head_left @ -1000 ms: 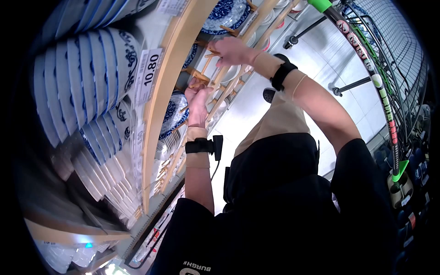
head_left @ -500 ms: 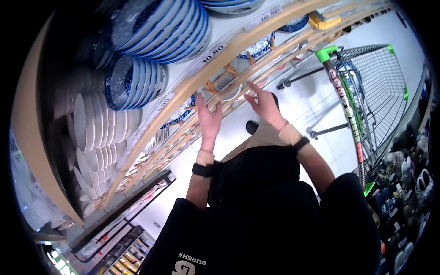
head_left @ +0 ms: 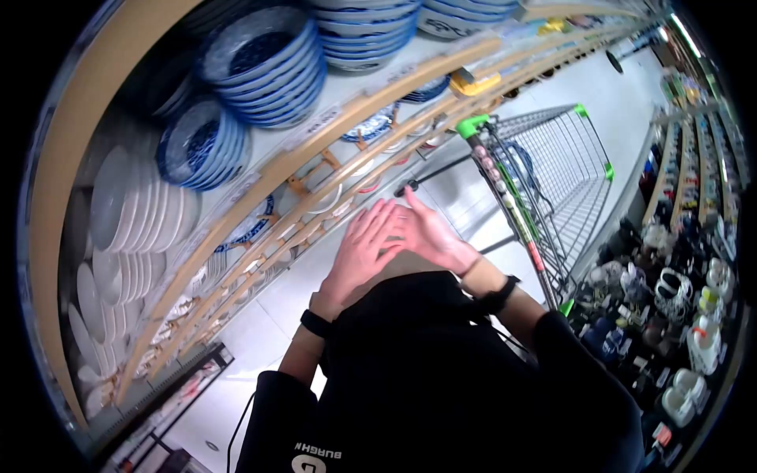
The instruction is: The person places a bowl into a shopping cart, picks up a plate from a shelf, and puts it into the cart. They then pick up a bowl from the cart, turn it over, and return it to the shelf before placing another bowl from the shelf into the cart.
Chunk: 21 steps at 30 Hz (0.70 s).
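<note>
Left hand (head_left: 363, 251) and right hand (head_left: 432, 235) open, fingers meeting, near wooden shelf (head_left: 315, 147) bearing stacked blue-and-white bowls (head_left: 272, 75) beside white dishes (head_left: 130, 206), wire cart (head_left: 579, 169) holding blue-patterned dishware (head_left: 518, 162), pale tiled floor (head_left: 272, 303).

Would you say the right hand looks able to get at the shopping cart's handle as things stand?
Probably yes: the right hand seems empty, and nothing appears to block its way to the handle on that side. The left hand is at its fingers but does not seem to hold it back.
</note>
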### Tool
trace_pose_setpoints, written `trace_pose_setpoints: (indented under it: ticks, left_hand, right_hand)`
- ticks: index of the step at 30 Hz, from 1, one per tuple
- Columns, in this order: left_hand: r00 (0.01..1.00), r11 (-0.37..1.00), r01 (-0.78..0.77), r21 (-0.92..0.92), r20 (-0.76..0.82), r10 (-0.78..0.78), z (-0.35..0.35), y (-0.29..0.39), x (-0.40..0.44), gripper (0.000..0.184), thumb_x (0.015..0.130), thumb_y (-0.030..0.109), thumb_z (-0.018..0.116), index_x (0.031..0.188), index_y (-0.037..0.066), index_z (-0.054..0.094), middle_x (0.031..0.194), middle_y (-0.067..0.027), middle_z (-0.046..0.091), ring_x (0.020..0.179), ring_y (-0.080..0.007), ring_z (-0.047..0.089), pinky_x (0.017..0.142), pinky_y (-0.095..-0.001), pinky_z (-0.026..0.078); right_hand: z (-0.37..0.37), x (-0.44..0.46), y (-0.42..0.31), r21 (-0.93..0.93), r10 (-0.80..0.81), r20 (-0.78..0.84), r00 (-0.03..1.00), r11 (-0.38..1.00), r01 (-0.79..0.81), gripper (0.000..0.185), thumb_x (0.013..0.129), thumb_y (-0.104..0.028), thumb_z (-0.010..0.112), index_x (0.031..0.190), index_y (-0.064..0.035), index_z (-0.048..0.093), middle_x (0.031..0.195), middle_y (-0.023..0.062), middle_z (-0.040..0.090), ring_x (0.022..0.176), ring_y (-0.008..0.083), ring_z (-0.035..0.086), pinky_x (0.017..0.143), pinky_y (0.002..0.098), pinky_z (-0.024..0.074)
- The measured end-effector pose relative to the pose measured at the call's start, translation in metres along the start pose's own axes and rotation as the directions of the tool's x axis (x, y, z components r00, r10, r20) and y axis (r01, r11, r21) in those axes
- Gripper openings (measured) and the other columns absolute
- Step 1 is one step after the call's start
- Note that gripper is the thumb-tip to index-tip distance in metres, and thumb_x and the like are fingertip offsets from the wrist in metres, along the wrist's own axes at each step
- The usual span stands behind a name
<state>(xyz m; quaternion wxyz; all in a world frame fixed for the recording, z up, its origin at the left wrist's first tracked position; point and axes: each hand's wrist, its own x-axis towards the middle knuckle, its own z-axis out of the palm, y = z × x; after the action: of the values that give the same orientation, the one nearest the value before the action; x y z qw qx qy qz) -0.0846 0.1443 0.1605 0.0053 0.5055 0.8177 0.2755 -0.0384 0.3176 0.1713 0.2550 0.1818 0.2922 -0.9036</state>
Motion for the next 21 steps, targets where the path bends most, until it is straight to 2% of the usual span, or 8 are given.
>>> trace_pose_setpoints:
  ticks: [3,5,7,10,13,15,18,21]
  left_hand:
    - [0.994,0.991,0.103,-0.088,-0.027,-0.106,0.015,0.0,-0.007,0.057,0.083,0.016,0.062,0.136,0.009,0.043,0.13,-0.013,0.051,0.108,-0.028,0.056,0.087,-0.0359,0.045]
    - [0.975,0.948,0.195,-0.251,-0.052,-0.214,0.028,-0.007,-0.006,0.04,0.083,0.01,0.062,0.123,0.01,0.054,0.096,-0.013,0.063,0.077,-0.0264,0.061,0.068,-0.0351,0.049]
    - [0.959,0.901,0.25,-0.355,-0.039,-0.282,0.033,-0.001,0.004,0.03,0.084,0.006,0.06,0.114,0.007,0.06,0.082,-0.0125,0.063,0.07,-0.0269,0.061,0.063,-0.0342,0.05]
    - [0.896,0.772,0.235,-0.591,-0.176,-0.408,0.028,0.039,0.056,0.021,0.087,0.001,0.056,0.106,0.004,0.062,0.097,-0.0106,0.06,0.075,-0.0204,0.064,0.06,-0.0283,0.05]
    - [0.88,0.339,0.118,-0.934,-0.06,-0.472,0.017,0.101,0.128,0.046,0.089,-0.001,0.051,0.133,0.005,0.041,0.127,-0.0079,0.05,0.098,-0.0147,0.06,0.076,-0.0249,0.051]
    - [0.943,0.292,0.039,-0.956,-0.061,-0.328,0.019,0.123,0.166,0.052,0.089,0.001,0.054,0.137,0.005,0.035,0.131,-0.0077,0.048,0.104,-0.014,0.058,0.079,-0.0248,0.05]
    - [0.958,0.137,0.208,-0.968,0.174,-0.229,0.006,0.151,0.195,0.047,0.088,0.004,0.057,0.133,0.003,0.043,0.128,-0.0085,0.053,0.108,-0.0134,0.057,0.085,-0.0276,0.048]
    - [0.942,0.68,0.26,-0.686,0.335,-0.023,0.028,0.142,0.209,0.032,0.085,0.007,0.061,0.116,0.001,0.058,0.108,-0.0089,0.064,0.1,-0.0171,0.06,0.085,-0.0325,0.047]
  right_hand:
    - [0.02,-0.035,-0.024,-0.27,-0.149,-0.068,0.986,0.955,0.126,0.051,0.097,-0.042,0.042,0.127,-0.0012,0.045,0.124,0.0104,0.053,0.106,0.0195,0.057,0.088,0.0328,0.0475]
    - [0.022,-0.058,-0.043,-0.43,-0.237,-0.079,0.968,0.884,0.181,0.039,0.097,-0.029,0.046,0.122,0.0003,0.05,0.121,0.0121,0.056,0.102,0.0184,0.059,0.086,0.0305,0.0491]
    - [0.004,-0.075,-0.058,-0.555,-0.345,-0.082,0.935,0.795,0.245,0.028,0.096,-0.022,0.05,0.11,0.001,0.058,0.1,0.0104,0.065,0.091,0.0149,0.063,0.082,0.0284,0.05]
    - [-0.002,-0.096,-0.074,-0.722,-0.587,-0.14,0.797,0.612,0.324,0.022,0.091,-0.011,0.058,0.11,0.0,0.057,0.102,0.0087,0.065,0.09,0.0117,0.062,0.084,0.0283,0.0492]
    - [0.005,-0.113,-0.087,-0.905,-0.685,0.342,0.644,-0.055,0.422,0.041,0.085,-0.017,0.062,0.121,-0.0021,0.052,0.139,0.017,0.04,0.13,0.0282,0.039,0.106,0.0415,0.0307]
    - [0.008,-0.14,-0.11,-0.885,-0.624,0.444,0.643,-0.418,0.205,0.054,0.082,-0.026,0.062,0.13,-0.0052,0.046,0.146,0.0187,0.028,0.136,0.0346,0.025,0.112,0.0446,0.0188]
    - [-0.04,-0.176,-0.149,-0.871,-0.649,0.454,0.611,-0.466,0.153,0.06,0.083,-0.033,0.058,0.134,-0.006,0.042,0.139,0.021,0.036,0.127,0.0348,0.039,0.107,0.0457,0.0262]
    - [-0.117,-0.207,-0.187,-0.984,-0.742,0.151,0.653,-0.178,0.025,0.04,0.09,-0.031,0.054,0.113,0.0021,0.057,0.087,0.0222,0.062,0.087,0.0358,0.06,0.086,0.0402,0.0452]
